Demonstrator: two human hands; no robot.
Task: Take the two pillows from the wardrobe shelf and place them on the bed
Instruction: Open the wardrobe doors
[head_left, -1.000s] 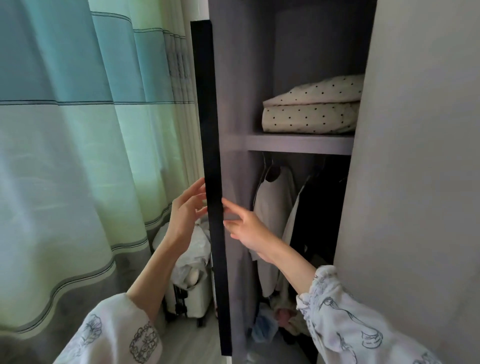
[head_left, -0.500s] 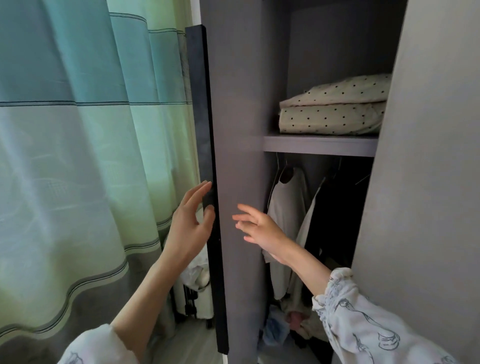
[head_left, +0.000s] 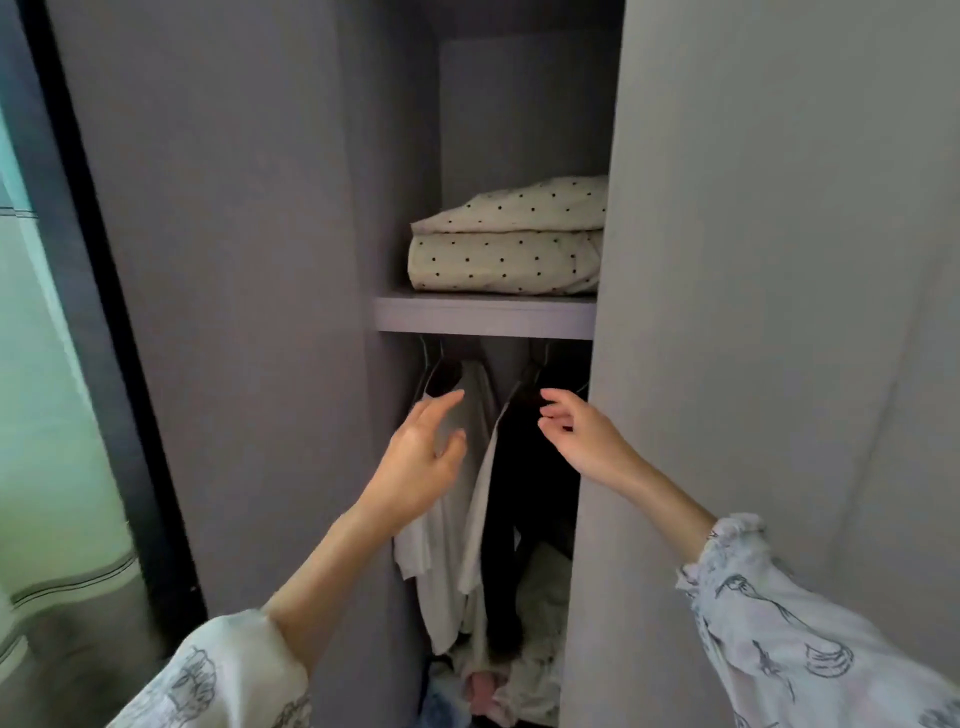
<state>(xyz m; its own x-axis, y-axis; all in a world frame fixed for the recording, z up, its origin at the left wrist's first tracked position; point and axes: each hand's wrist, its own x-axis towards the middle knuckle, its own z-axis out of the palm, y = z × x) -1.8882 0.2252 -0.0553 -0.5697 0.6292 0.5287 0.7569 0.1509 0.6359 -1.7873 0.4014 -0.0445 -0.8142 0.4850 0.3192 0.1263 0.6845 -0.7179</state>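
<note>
Two cream pillows with black dots lie stacked on the grey wardrobe shelf (head_left: 483, 314): the upper pillow (head_left: 524, 205) rests on the lower pillow (head_left: 504, 262). Their right ends are hidden behind the closed right door. My left hand (head_left: 423, 460) and my right hand (head_left: 584, 436) are both raised in front of the opening, below the shelf, fingers apart and holding nothing. Neither hand touches the pillows.
The open left door (head_left: 208, 312) stands at the left with its dark edge (head_left: 98, 312). The closed right door (head_left: 779, 312) narrows the opening. Clothes on hangers (head_left: 467, 493) hang under the shelf, above a heap of garments (head_left: 498, 686). A green curtain (head_left: 41, 415) hangs at the far left.
Both hands have left the door's edge and moved right and up into the wardrobe opening. The view has swung to the right, so the curtain is mostly out of frame.
</note>
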